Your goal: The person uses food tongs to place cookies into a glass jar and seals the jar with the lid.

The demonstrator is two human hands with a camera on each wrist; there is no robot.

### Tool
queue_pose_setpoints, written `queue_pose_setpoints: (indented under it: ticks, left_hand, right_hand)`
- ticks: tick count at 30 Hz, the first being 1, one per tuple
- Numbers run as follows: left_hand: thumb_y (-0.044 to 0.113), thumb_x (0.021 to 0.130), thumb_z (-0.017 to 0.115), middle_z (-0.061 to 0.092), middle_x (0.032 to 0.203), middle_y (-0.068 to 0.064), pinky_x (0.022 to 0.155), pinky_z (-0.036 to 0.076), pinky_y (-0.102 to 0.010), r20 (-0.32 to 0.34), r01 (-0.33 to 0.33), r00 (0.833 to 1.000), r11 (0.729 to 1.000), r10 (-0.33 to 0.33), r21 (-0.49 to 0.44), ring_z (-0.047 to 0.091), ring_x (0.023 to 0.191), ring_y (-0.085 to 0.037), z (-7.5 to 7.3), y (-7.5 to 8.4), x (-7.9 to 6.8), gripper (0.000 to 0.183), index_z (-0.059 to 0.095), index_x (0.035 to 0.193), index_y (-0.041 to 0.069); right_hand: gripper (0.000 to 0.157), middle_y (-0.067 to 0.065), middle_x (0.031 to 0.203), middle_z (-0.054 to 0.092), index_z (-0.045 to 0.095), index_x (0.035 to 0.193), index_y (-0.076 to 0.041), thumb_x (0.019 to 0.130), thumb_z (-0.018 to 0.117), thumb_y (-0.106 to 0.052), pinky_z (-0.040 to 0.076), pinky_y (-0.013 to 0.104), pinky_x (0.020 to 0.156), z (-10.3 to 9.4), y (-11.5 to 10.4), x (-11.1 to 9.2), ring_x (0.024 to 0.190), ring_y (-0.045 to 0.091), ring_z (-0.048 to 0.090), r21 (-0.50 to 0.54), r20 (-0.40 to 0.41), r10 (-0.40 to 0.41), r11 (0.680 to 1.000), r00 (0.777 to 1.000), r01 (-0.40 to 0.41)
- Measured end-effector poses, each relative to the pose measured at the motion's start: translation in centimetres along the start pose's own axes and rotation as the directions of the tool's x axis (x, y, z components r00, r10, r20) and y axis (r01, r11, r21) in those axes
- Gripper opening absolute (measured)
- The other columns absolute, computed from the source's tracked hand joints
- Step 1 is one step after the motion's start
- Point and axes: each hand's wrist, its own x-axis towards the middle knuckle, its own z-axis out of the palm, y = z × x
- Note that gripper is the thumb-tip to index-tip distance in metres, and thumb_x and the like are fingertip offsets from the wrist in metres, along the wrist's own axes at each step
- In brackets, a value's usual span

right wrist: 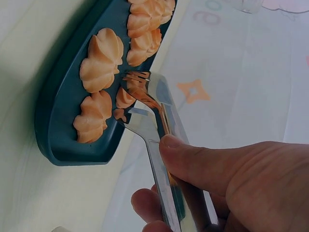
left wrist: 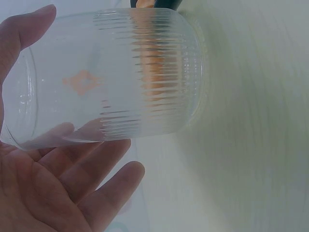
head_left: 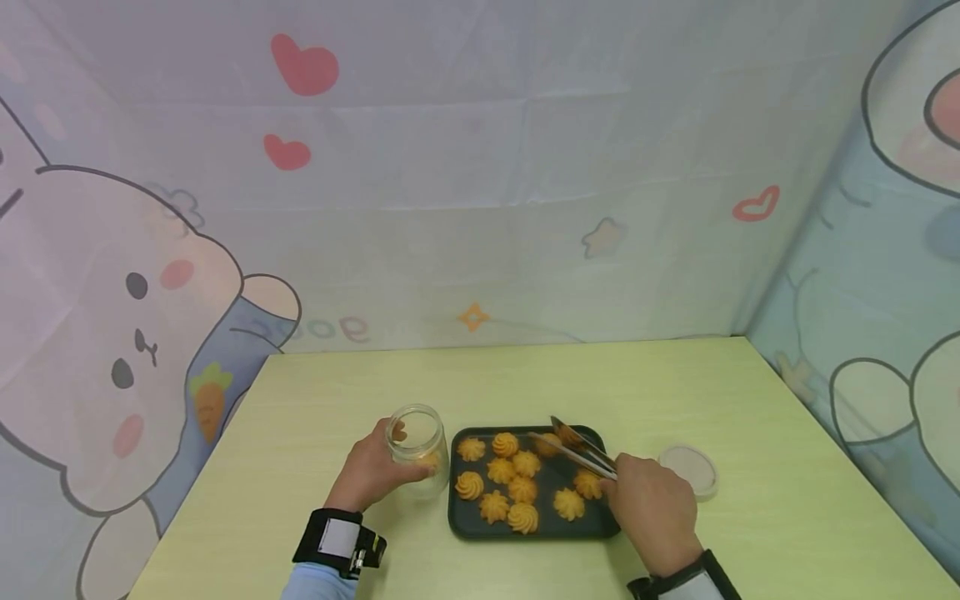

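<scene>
My left hand (head_left: 369,471) grips an uncovered clear glass jar (head_left: 437,450) standing just left of the dark baking tray (head_left: 546,482). The left wrist view shows my thumb and fingers on opposite sides of the jar (left wrist: 72,111). Orange shows through its ribbed lower part; I cannot tell whether that lies inside or behind. Metal tongs (head_left: 588,460), one end fork-shaped, are in my right hand (head_left: 654,504). Their tips are around a piped cookie (right wrist: 125,98) at the tray's far side; whether they pinch it is unclear. Several golden swirled cookies (head_left: 522,489) lie on the tray.
A round whitish lid (head_left: 690,471) lies on the pale yellow-green table (head_left: 510,383), right of the tray and beside my right hand. A printed cloth backdrop (head_left: 450,167) rises behind the table and along both sides.
</scene>
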Motion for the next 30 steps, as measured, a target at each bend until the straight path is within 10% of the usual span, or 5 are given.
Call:
queue_pose_setpoints:
  ticks: [30]
  left_hand:
    - [0.039, 0.061, 0.085, 0.065, 0.116, -0.021, 0.078, 0.051, -0.05, -0.002, -0.008, 1.0, 1.0, 0.008, 0.009, 0.06, 0.096, -0.032, -0.1, 0.4, -0.2, 0.082, 0.052, 0.123, -0.003]
  right_hand:
    - [0.023, 0.008, 0.055, 0.059, 0.064, 0.072, -0.009, 0.078, 0.075, -0.029, 0.038, 0.038, 0.036, -1.1, 0.7, -0.1, 0.044, 0.022, 0.05, 0.046, 0.038, 0.045, 0.998, 0.998, -0.047]
